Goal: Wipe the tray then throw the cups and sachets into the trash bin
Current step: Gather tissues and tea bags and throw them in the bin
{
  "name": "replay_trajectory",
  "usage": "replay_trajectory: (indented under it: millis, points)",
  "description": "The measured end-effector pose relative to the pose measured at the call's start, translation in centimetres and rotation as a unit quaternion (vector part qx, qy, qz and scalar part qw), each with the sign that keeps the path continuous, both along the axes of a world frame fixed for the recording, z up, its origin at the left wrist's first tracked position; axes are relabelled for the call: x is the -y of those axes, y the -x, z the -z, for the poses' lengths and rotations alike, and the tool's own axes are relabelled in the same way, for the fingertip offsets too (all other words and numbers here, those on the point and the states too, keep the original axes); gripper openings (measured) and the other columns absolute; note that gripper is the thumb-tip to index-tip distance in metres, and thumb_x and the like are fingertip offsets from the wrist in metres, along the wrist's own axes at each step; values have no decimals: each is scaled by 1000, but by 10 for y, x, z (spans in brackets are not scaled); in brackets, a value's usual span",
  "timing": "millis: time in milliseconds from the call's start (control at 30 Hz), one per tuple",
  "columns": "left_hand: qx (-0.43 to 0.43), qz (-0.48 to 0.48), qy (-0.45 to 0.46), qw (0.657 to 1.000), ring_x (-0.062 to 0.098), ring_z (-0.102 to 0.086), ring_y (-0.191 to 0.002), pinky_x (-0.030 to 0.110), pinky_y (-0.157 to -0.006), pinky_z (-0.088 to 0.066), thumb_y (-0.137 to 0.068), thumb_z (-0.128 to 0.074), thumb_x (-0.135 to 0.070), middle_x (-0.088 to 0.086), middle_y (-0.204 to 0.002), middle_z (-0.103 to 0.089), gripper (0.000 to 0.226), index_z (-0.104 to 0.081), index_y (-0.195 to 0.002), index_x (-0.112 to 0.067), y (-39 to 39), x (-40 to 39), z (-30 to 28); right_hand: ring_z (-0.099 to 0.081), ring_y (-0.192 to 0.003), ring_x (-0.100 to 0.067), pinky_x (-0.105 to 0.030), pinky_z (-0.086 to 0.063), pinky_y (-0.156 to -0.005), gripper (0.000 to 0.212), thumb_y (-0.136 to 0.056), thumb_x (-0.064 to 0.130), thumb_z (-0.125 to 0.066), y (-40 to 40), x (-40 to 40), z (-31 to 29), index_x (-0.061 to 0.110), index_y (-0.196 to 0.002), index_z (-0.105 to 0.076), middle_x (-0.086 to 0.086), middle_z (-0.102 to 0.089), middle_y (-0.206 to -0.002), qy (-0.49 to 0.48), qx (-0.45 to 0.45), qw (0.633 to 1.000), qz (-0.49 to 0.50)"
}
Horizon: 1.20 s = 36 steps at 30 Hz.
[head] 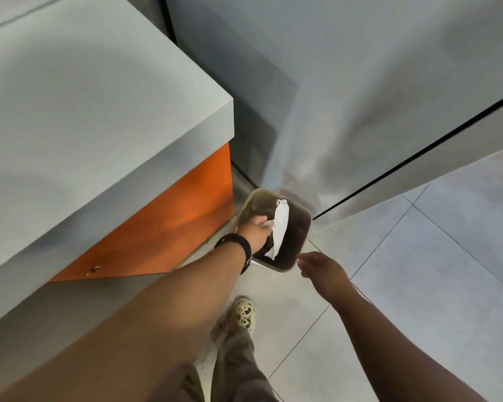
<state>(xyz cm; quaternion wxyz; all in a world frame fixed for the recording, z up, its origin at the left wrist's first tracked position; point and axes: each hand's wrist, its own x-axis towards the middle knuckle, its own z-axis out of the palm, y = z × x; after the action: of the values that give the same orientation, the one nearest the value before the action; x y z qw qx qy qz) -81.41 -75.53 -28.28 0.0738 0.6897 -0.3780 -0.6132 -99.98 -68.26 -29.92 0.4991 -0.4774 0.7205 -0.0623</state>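
A small tan trash bin (304,211) with a dark inside stands on the floor against the grey wall. My left hand (254,230), with a black band on its wrist, reaches over the bin's left rim and pinches a crumpled white tissue (280,224) that hangs above the opening. To the right, my right hand (321,266) hovers by the bin's near right corner with relaxed fingers and holds nothing. No tray, cups or sachets are in view.
A grey counter (84,111) with an orange side panel (169,227) fills the left. A grey wall with a dark seam (418,155) rises behind the bin. Pale floor tiles (418,271) spread to the right. My shoe (244,313) and trouser leg are below.
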Motion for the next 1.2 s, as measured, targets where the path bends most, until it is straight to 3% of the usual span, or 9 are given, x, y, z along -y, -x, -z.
replay_trajectory:
  millis: [133,300,433,533,633,833,933,1033,1200]
  points:
    - [58,23,-4,998,26,-43,-132,33,-106,-35,-96,-49,-30,6,-148,-42,53,-33,-146,-18,-4,-15,3,-65,-101,-24,-41,-48,-97,23,-90,37,-60,-2,-10,-3,24,-108,-68,-2,-69,-108,-3,2,1000,0]
    - [86,36,7,996,26,-50,-125,32,-104,-39,-97,-49,-28,10,-138,-52,43,-46,-138,-13,-29,-37,-10,-64,-102,-27,-45,-48,-97,6,-91,33,-60,-20,-10,-12,36,-92,-65,-4,-67,-106,4,31,999,-14]
    - [106,61,52,991,26,-49,-126,31,-104,-38,-97,-48,-25,12,-137,-53,40,-50,-133,-8,-56,-50,-35,-62,-103,-25,-36,-46,-96,18,-93,24,-59,-51,6,-32,18,-107,-69,-6,-66,-109,15,57,998,-37]
    - [122,60,108,985,25,-53,-120,27,-95,-39,-96,-49,-23,11,-131,-57,33,-56,-126,-9,-81,-66,-63,-62,-93,-23,-38,-46,-98,8,-90,20,-62,-81,16,-49,24,-92,-68,-2,-67,-93,8,94,995,-18]
    - [139,48,143,979,19,-50,-122,26,-99,-37,-95,-51,-30,3,-137,-50,35,-54,-129,-20,-110,-85,-81,-60,-81,-15,-36,-47,-89,13,-87,28,-63,-112,22,-63,25,-99,-68,2,-67,-85,42,127,989,-69]
    - [159,6,214,964,16,-51,-121,26,-97,-39,-95,-51,-32,-1,-133,-53,32,-56,-126,-23,-166,-127,-124,-65,-89,-20,-35,-51,-85,10,-90,23,-64,-185,17,-102,32,-88,-68,1,-70,-95,92,181,971,-128]
    - [172,-13,240,955,14,-54,-117,28,-99,-42,-94,-51,-34,-1,-132,-56,34,-56,-127,-24,-205,-149,-146,-67,-82,-21,-43,-52,-82,13,-90,26,-63,-233,11,-126,35,-82,-69,3,-71,-88,123,190,962,-154]
    - [164,-71,263,948,12,-58,-111,33,-98,-46,-91,-53,-37,-3,-126,-61,36,-58,-124,-25,-242,-173,-167,-67,-77,-24,-36,-52,-73,17,-92,17,-60,-281,-2,-156,30,-82,-66,0,-70,-83,157,211,945,-194]
    - [158,-183,298,924,-2,-56,-103,10,-84,-42,-93,-54,-34,-16,-117,-60,27,-59,-119,-31,-307,-237,-196,-65,-60,-9,-20,-48,-59,15,-92,16,-59,-367,-34,-198,26,-85,-67,0,-72,-77,206,238,917,-246]
